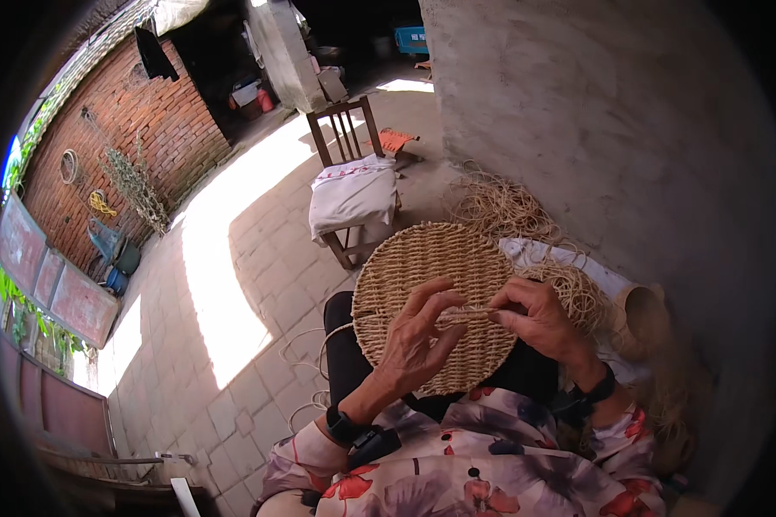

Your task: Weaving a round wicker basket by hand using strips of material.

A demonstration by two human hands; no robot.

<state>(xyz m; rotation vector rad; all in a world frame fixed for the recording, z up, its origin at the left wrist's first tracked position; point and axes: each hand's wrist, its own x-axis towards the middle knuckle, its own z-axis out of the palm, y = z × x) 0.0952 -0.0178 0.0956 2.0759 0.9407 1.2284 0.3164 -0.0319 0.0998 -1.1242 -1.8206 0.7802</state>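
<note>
A round woven mat [431, 258] of tan straw cord lies across my lap. My right hand [539, 317] is closed in a pinch over its right side, on a straw cord [464, 317] that runs across the weave between my hands. My left hand [416, 336] is over the mat's middle with its fingers curved and its thumb apart from them. The cord passes close by its fingertips, and I see nothing gripped in it. A loose strand [322, 358] hangs off the mat's left edge towards the floor.
Heaps of loose straw cord [504, 207] and a coiled bundle [578, 297] lie at my right by the grey wall [595, 103]. A tan hollow roll [642, 319] stands beyond. Ahead is a wooden chair [341, 129] with a white cloth [352, 194] on its seat.
</note>
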